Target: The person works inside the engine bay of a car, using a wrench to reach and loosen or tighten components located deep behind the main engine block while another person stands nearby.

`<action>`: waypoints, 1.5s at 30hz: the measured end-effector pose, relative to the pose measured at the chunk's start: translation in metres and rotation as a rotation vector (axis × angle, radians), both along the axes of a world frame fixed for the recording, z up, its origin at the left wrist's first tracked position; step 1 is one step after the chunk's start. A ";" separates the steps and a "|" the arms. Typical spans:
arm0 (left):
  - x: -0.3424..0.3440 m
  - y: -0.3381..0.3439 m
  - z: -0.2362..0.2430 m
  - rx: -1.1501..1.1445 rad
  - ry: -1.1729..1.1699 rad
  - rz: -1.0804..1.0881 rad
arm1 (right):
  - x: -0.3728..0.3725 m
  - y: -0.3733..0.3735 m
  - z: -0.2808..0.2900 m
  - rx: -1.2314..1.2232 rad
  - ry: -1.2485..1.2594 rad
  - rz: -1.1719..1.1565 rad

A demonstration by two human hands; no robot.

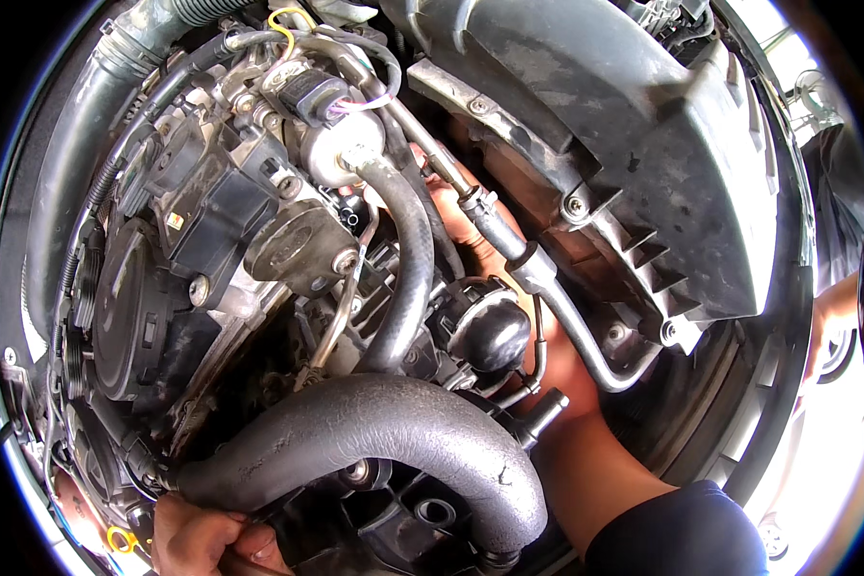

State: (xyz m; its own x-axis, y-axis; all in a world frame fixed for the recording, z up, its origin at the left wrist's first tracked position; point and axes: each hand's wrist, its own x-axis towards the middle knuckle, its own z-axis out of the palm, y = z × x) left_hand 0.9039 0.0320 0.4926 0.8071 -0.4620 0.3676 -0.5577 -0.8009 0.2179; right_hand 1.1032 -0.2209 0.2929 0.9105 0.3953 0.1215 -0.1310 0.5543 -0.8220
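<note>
My left hand (206,540) is at the lower left, just under the end of a thick black curved hose (374,422). Its fingers are curled closed, and what they may grip is hidden. My right arm, in a dark sleeve (677,538), reaches up deep into the engine bay. The right hand (448,213) shows only in part behind a ribbed rubber hose (408,259) and a metal pipe (432,149); its fingertips are hidden. Close to it are a round silver valve (341,149) with a black connector (312,96) and a black domed cap (494,331).
A large black plastic housing (662,144) fills the upper right. Along the left stand the engine's round black cover (130,307) and a wide intake pipe (67,182). A yellow ring handle (122,540) sits at the lower left. Another person's arm (835,312) appears at the right edge.
</note>
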 end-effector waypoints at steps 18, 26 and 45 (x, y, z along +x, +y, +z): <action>-0.001 0.002 0.000 -0.026 0.011 0.002 | 0.003 -0.002 -0.001 0.067 0.002 0.074; 0.001 0.003 -0.001 -0.027 -0.001 -0.012 | -0.004 -0.002 0.004 0.087 0.020 0.085; -0.008 0.013 -0.006 -0.188 0.177 0.015 | -0.001 -0.001 0.000 0.011 -0.081 -0.039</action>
